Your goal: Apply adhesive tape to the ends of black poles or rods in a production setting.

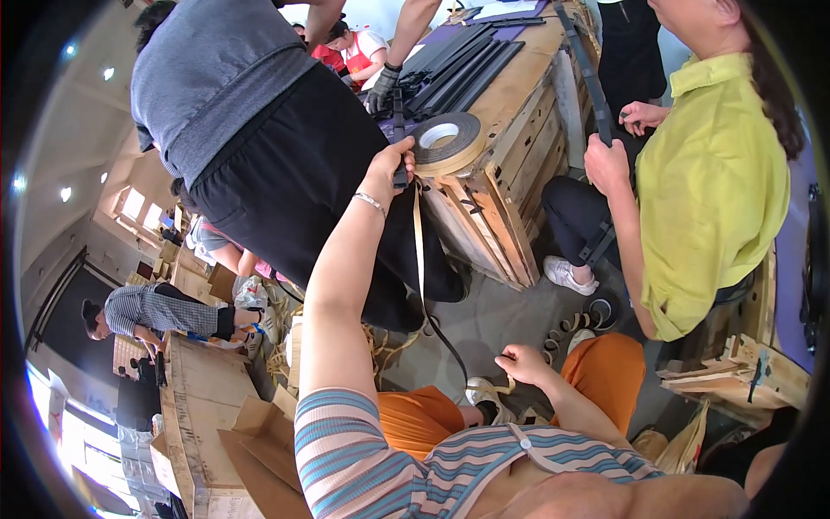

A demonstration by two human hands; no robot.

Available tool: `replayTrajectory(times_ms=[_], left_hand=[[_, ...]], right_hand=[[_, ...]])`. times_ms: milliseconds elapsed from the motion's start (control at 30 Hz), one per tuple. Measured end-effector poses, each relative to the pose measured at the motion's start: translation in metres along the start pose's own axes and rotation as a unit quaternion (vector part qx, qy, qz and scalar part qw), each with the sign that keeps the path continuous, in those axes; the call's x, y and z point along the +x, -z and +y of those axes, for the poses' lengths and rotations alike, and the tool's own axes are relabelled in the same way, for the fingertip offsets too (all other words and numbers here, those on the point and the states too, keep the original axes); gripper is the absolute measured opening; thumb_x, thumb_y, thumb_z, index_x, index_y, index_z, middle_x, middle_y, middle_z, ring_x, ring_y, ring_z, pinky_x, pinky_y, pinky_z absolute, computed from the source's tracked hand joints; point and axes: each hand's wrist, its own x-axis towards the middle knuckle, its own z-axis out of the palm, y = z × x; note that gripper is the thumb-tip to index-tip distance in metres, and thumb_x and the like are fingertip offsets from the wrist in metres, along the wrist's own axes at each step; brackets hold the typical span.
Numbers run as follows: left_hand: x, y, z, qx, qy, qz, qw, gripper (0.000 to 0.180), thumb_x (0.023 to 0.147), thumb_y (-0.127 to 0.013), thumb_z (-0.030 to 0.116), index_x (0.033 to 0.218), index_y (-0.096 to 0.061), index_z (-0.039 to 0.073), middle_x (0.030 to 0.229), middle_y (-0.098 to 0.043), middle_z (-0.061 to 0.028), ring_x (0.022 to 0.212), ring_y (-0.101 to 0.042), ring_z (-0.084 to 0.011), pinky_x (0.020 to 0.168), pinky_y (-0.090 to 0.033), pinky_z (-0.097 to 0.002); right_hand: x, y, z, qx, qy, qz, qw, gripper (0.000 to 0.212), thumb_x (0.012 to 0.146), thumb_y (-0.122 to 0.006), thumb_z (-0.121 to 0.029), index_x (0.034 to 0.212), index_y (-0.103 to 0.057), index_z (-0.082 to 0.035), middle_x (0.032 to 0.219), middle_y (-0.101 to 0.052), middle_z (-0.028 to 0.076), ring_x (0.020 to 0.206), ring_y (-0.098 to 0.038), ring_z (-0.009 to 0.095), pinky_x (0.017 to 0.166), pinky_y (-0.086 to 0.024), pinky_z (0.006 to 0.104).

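My left hand is stretched forward, closed round a short dark bar that stands roughly upright. Just right of it, a roll of dark tape with tan backing lies on the crate's corner. From beside that hand a narrow tape strip hangs down, tan above and black lower, curving toward my foot. My right hand is low above my lap, fingers pinched. A bit of tan strip shows under those fingers, but what they hold is too small to tell.
Dark bars are piled on the wooden crate. A person in grey and black stands close ahead. At the right, a person in a yellow-green shirt holds a dark bar. Curled backing strips and an open cardboard box lie nearby.
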Motion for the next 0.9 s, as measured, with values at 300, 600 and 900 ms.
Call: replayTrajectory(times_ms=[300,600,900], left_hand=[[0.006,-0.02,-0.01,-0.019,-0.11,0.082,0.99,0.027,0.083,-0.058,0.02,0.06,-0.051,0.007,0.052,-0.049,-0.0023,0.041,-0.046,-0.0137,0.039,-0.038,-0.0279],[0.091,0.011,0.032,-0.096,-0.15,0.119,0.977,0.015,0.083,-0.056,0.015,0.072,-0.049,0.007,0.056,-0.048,-0.0032,0.044,-0.047,-0.013,0.039,-0.038,-0.0251],[0.24,0.119,0.078,0.061,-0.231,0.167,0.957,0.039,0.077,-0.064,0.029,0.103,-0.056,0.001,0.083,-0.064,-0.0164,0.069,-0.062,-0.0265,0.055,-0.046,-0.0462]], right_hand=[[-0.001,-0.011,-0.002,-0.057,0.057,-0.008,0.997,0.027,0.081,-0.061,-0.027,0.078,-0.059,0.0,0.064,-0.061,0.011,0.055,-0.057,0.017,0.054,-0.043,0.0303],[-0.005,-0.015,-0.004,-0.04,0.025,-0.037,0.998,0.028,0.079,-0.06,-0.031,0.078,-0.061,-0.003,0.065,-0.06,0.014,0.059,-0.058,0.03,0.055,-0.044,0.0378],[-0.002,-0.018,-0.008,-0.021,-0.017,-0.088,0.996,0.033,0.078,-0.063,-0.034,0.085,-0.061,-0.003,0.081,-0.063,0.017,0.075,-0.062,0.03,0.066,-0.047,0.0369]])
